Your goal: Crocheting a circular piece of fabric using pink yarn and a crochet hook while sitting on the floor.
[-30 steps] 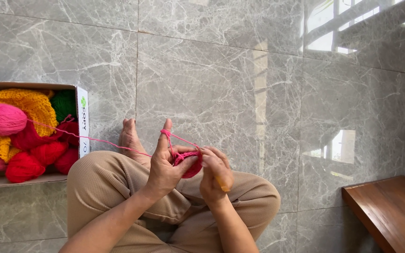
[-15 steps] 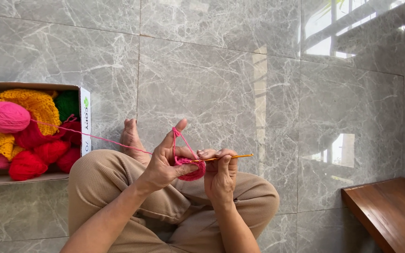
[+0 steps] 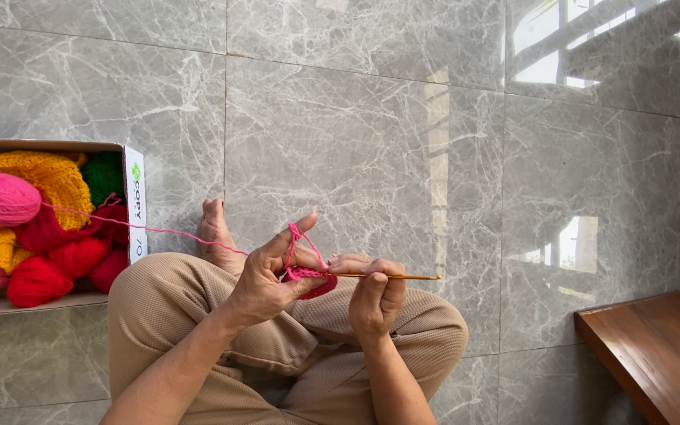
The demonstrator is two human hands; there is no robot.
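Mid-stitch, a pink crochet piece [image 3: 308, 279] was pinched in the left hand [image 3: 265, 275], a hook [image 3: 391, 276] gripped in the right hand [image 3: 375, 295], right of the yarn box [image 3: 134, 205]; yarn-over judged due.

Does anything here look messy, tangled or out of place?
Nothing stands out. The pink strand runs cleanly from the pink yarn ball in the cardboard box to the left hand, with no knots visible. The right hand holds the crochet hook level at the small pink piece.
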